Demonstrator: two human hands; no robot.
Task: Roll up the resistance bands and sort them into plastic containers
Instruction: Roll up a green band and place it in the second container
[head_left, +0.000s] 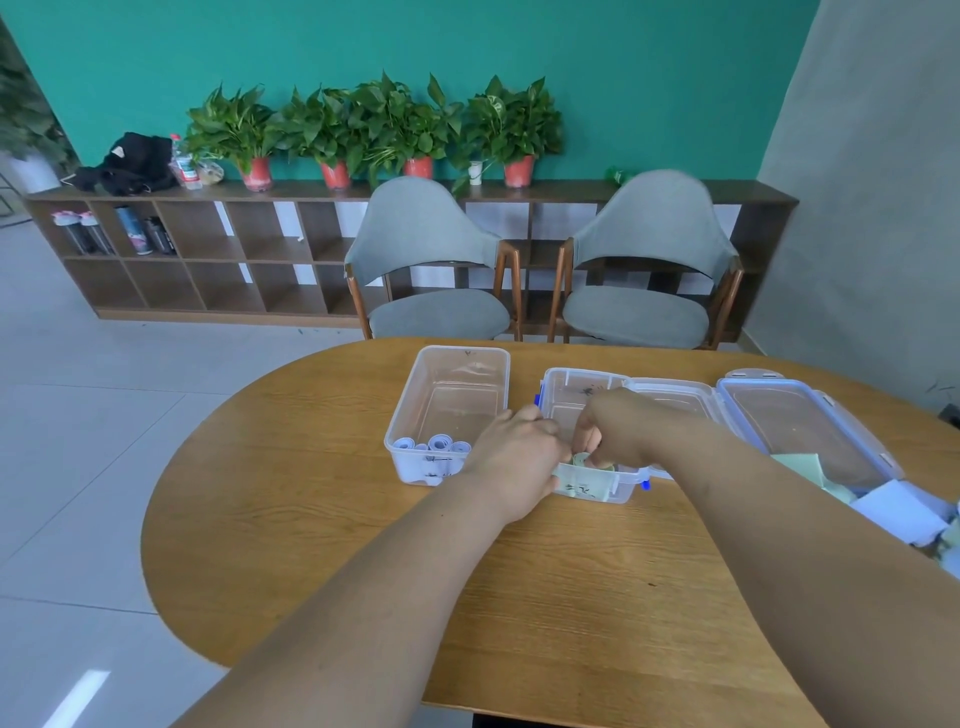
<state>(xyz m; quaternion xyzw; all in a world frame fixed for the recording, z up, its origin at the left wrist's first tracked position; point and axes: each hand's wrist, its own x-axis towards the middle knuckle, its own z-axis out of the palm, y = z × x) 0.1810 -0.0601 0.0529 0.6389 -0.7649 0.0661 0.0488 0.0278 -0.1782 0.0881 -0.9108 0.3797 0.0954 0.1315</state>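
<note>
Two clear plastic containers stand on the wooden table (322, 519). The left container (452, 364) holds three rolled pale blue bands (441, 444) at its near end. Over the near end of the right container (566, 379), with blue clips, both my hands meet. My right hand (618, 426) pinches a rolled green band (581, 460) down inside it. My left hand (514, 457) grips the container's near left corner. Unrolled green bands (797, 462) and pale blue bands (898, 512) lie in a heap at the right.
An open clear lid (800, 415) with blue edges lies flat to the right of the right container, under part of the heap. Two grey chairs (436, 270) stand behind the table. A low shelf with potted plants runs along the green wall.
</note>
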